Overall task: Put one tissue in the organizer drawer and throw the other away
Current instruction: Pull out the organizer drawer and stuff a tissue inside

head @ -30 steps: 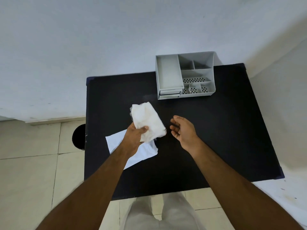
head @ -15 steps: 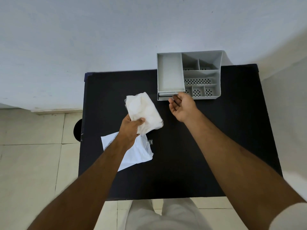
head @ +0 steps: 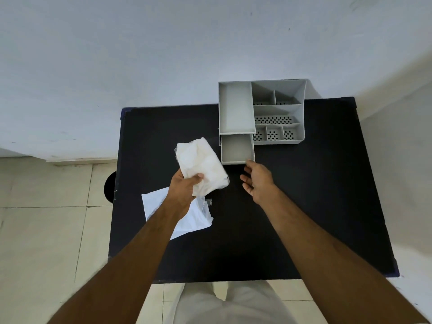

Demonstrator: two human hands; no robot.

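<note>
My left hand (head: 184,190) grips a folded white tissue (head: 201,164) and holds it above the black table (head: 304,195), just left of the drawer. A second white tissue (head: 187,218) lies flat on the table beneath my left forearm, partly hidden by it. The grey organizer (head: 278,111) stands at the table's far edge. Its drawer (head: 237,149) is pulled out toward me and is empty. My right hand (head: 257,181) hovers just below the drawer's front, fingers apart, one fingertip at the drawer's front right corner.
A round black opening (head: 109,187), likely a bin, shows on the floor beside the table's left edge. A white wall rises behind the table. Pale floor tiles lie to the left and a white surface to the right.
My right hand reached the organizer and drew the drawer out toward me; it now rests loosely at the drawer front. My left hand kept hold of the folded tissue, nearly still.
</note>
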